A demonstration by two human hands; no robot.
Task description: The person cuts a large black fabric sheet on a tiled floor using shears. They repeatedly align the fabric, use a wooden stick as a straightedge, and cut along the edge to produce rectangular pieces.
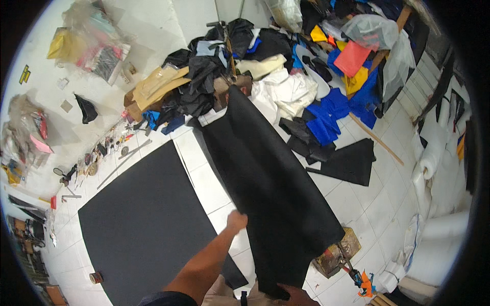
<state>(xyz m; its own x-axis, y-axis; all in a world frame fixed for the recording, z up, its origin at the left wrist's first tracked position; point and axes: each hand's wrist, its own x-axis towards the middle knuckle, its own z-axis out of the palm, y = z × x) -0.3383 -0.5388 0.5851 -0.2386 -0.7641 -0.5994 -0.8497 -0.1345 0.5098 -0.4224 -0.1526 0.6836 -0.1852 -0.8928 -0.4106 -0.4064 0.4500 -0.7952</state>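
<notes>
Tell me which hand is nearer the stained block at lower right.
Right. In the picture, the right hand is below and left of the stained block; the left hand is farther, up and left, at the left edge of the draped black sheet.

Your left hand (237, 221) grips the left edge of a long black sheet (265, 168); your right hand (297, 296) is at its near end. A dark sheet (148, 219) lies left, piled scraps (288, 92) far.

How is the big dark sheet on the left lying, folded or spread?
Spread: the dark sheet lies flat over the white tiles, broad face showing, no fold visible. Your left forearm hides part of it.
</notes>
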